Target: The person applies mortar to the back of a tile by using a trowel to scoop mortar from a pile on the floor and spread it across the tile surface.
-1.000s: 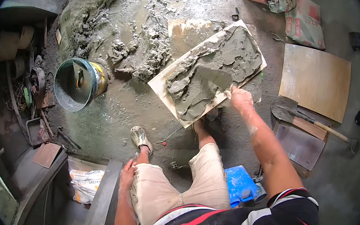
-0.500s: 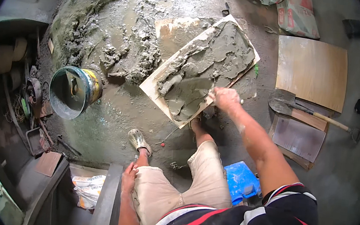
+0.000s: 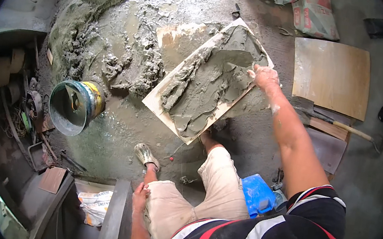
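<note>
My right hand [image 3: 264, 77] is closed around the handle of a trowel, whose mortar-coated blade [image 3: 235, 57] lies against the wet grey mortar [image 3: 204, 90]. That mortar covers most of a light ribbed tile [image 3: 156, 98], which sits at a slant in front of me. Bare ribs show along the tile's left edge and lower corner. The fingers hide most of the trowel's handle. Beside my left knee, my left hand [image 3: 140, 198] rests against the shorts with its fingers loosely apart, holding nothing.
A large heap of wet mortar [image 3: 88, 25] spreads at the far left. A bucket [image 3: 71, 109] stands nearer. To the right lie a wood-look tile [image 3: 330, 77], a shovel [image 3: 355, 131] and a paper sack [image 3: 315, 15]. A blue container [image 3: 257, 194] is beside my right leg.
My right hand has moved the trowel up and right, from the tile's lower middle toward its far end. The mortar behind it looks freshly spread. The left hand has shifted slightly lower.
</note>
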Demonstrator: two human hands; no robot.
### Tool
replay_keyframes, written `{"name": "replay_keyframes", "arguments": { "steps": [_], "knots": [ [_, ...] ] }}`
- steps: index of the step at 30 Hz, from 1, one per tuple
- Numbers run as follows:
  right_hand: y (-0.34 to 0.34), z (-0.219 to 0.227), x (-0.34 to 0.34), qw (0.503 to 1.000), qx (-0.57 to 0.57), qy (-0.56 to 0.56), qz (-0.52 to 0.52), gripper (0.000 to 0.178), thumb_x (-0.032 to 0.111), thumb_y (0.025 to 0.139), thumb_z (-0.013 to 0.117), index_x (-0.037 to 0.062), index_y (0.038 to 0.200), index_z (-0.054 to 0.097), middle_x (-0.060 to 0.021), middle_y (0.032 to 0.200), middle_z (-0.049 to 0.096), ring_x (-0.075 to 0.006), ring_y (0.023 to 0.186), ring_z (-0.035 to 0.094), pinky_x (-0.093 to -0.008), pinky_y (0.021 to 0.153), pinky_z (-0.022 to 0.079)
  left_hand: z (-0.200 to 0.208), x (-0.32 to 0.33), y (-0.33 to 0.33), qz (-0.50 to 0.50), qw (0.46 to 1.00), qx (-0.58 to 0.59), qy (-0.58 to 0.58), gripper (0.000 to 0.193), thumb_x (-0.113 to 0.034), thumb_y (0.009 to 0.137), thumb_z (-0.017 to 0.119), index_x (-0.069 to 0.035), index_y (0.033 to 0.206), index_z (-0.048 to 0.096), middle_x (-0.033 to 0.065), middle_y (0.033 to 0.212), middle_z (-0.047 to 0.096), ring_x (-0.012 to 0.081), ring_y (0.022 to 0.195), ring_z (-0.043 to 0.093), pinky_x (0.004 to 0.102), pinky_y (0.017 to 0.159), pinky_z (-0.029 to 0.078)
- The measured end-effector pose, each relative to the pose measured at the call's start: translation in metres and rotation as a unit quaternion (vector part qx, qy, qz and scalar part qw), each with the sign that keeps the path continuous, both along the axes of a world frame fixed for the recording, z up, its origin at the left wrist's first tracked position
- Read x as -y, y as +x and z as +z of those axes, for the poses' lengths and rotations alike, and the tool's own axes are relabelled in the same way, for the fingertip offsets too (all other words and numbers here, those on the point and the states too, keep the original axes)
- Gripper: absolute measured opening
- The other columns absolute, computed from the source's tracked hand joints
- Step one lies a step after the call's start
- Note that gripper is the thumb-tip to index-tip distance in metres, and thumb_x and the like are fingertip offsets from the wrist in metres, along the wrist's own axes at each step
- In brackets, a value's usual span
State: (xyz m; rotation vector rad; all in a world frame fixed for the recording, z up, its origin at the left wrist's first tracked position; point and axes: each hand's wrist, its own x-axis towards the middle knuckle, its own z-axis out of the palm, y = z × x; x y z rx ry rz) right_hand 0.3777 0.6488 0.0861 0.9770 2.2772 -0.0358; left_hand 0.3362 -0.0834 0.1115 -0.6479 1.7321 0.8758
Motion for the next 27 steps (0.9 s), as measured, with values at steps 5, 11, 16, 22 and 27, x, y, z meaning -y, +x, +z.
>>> {"name": "replay_keyframes", "arguments": {
  "steps": [5, 11, 16, 22, 27],
  "knots": [
    [0.026, 0.006, -0.04, 0.994, -0.016, 0.03, -0.1, 0.05, 0.056, 0.099, 0.047, 0.0122, 0.115, 0.065, -0.0144, 0.11, 0.072, -0.0327, 0.105, 0.068, -0.0457, 0.089, 0.054, 0.005, -0.039, -0.006, -0.02, 1.0, -0.004, 0.006, 0.055, -0.015, 0.095, 0.055, 0.003, 0.147, 0.046, 0.0087, 0.127, 0.068, 0.0102, 0.096, 0.064, 0.0266, 0.08, 0.05],
    [0.005, 0.015, -0.007, 0.997, 0.005, -0.06, -0.054, 0.052, 0.057, 0.1, 0.043, 0.0117, 0.117, 0.064, -0.0147, 0.108, 0.072, -0.032, 0.103, 0.069, -0.0455, 0.089, 0.054, -0.003, -0.059, -0.011, -0.062, 0.998, 0.012, 0.005, 0.058, -0.017, 0.097, 0.055, 0.002, 0.149, 0.041, 0.01, 0.131, 0.065, 0.0114, 0.101, 0.063, 0.0286, 0.084, 0.05],
    [0.0, 0.007, -0.027, 0.995, -0.016, -0.049, -0.085, 0.052, 0.057, 0.1, 0.044, 0.0117, 0.116, 0.065, -0.0137, 0.11, 0.072, -0.0325, 0.108, 0.067, -0.0447, 0.093, 0.052, -0.001, -0.078, -0.019, -0.088, 0.996, 0.005, 0.015, 0.059, -0.018, 0.098, 0.054, 0.002, 0.151, 0.037, 0.0112, 0.135, 0.063, 0.0124, 0.102, 0.063, 0.0292, 0.083, 0.051],
    [0.009, -0.01, -0.073, 0.993, -0.045, -0.004, -0.105, 0.05, 0.055, 0.1, 0.046, 0.0131, 0.117, 0.067, -0.0159, 0.111, 0.072, -0.0351, 0.107, 0.067, -0.0465, 0.092, 0.052, -0.006, -0.075, -0.022, -0.052, 0.999, 0.004, 0.012, 0.059, -0.016, 0.099, 0.055, 0.001, 0.151, 0.037, 0.0112, 0.134, 0.063, 0.0124, 0.099, 0.064, 0.0277, 0.08, 0.052],
    [0.016, -0.025, -0.077, 0.99, -0.064, 0.008, -0.127, 0.053, 0.056, 0.099, 0.046, 0.0109, 0.115, 0.068, -0.0167, 0.11, 0.071, -0.0357, 0.104, 0.068, -0.0471, 0.09, 0.053, -0.011, -0.075, -0.011, -0.071, 0.997, 0.026, 0.006, 0.059, -0.018, 0.099, 0.056, 0.001, 0.152, 0.037, 0.0113, 0.134, 0.063, 0.0106, 0.097, 0.064, 0.0272, 0.079, 0.052]
  ]
}}
